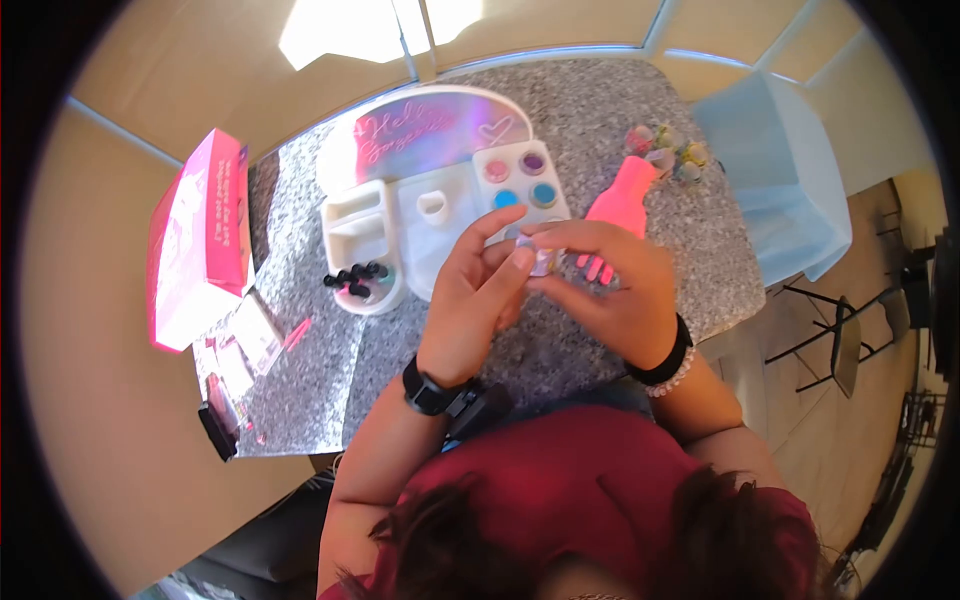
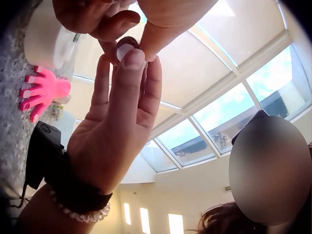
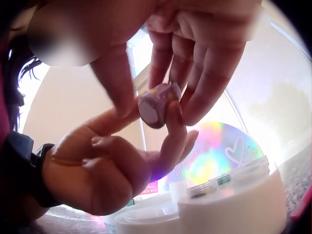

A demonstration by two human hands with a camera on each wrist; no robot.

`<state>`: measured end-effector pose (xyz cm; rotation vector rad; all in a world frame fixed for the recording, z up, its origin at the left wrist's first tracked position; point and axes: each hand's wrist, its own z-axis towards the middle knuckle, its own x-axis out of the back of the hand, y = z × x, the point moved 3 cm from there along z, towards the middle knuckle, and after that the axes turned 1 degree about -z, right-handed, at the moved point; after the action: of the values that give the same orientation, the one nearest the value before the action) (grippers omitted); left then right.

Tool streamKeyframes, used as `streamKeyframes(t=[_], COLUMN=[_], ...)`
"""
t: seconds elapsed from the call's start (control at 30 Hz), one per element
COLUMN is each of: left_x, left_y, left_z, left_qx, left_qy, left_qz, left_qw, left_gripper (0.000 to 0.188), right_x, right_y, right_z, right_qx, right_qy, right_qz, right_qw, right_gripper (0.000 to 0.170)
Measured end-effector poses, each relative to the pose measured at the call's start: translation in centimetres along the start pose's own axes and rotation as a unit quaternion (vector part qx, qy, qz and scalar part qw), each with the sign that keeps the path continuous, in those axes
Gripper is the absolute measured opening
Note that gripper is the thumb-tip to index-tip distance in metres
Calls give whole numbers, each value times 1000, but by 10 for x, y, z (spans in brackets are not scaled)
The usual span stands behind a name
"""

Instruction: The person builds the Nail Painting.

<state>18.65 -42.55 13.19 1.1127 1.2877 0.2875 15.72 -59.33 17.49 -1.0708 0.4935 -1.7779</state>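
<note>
Both bare hands meet at a small lilac cylinder with yellow marks and a pale round end. My left hand, wearing a black watch, pinches it with thumb and fingertips. My right hand, with a black band and beaded bracelet at the wrist, pinches it from the other side. Its thumb lies right at the pale end in the left wrist view. Below the hands stands a white organizer with colored pots. Close past the right hand lies a pink hand model.
Several black-capped bottles lie in the organizer's left compartment, and a holographic lettered panel rises behind it. A pink box stands at the left, with flat packs near it. Small colorful items sit at the back right of the speckled table.
</note>
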Motion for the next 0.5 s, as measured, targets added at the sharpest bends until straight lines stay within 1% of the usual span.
streamKeyframes(t=[0.03, 0.1, 0.13, 0.17, 0.2, 0.23, 0.27, 0.3, 0.37, 0.4, 0.47, 0.5], left_x=[0, 9, 11, 11, 10, 9, 8, 7, 4, 3, 3, 5], left_y=[0, 3, 5, 5, 2, -3, -6, -5, 1, 3, 5, 6], left_z=[-1, 0, 0, 0, 1, 1, -1, -2, -2, -2, -3, -3], left_qx=[-6, -20, -9, 4, 1, -3, -6, -6, 43, 39, 31, 27], left_qy=[43, 15, 2, -8, -8, -10, -12, -10, -7, -7, -12, -13], left_qz=[48, 56, 69, 81, 78, 110, 143, 141, 128, 126, 136, 133], left_qw=[998, 998, 998, 997, 997, 994, 990, 990, 991, 991, 990, 991], left_gripper=[53, 57, 59, 61, 61, 64, 66, 66, 71, 71, 70, 70], right_x=[5, 11, 16, 24, 28, 30, 32, 33, 33, 33, 32, 34], right_y=[0, -2, 1, 4, 8, 11, 13, 13, 11, 11, 12, 10], right_z=[3, 14, 14, 15, 18, 19, 21, 24, 30, 32, 34, 35], right_qx=[3, 46, -42, -40, -35, -32, -33, -14, 30, 33, 37, 39], right_qy=[2, -46, -82, -85, -129, -173, -175, -199, -244, -246, -249, -252], right_qz=[-9, 18, 95, 91, 97, 105, 106, 87, 47, 44, 105, 101], right_qw=[1000, 998, 991, 991, 986, 979, 978, 976, 968, 968, 962, 962], right_gripper=[39, 46, 54, 54, 54, 55, 55, 52, 47, 47, 48, 48])
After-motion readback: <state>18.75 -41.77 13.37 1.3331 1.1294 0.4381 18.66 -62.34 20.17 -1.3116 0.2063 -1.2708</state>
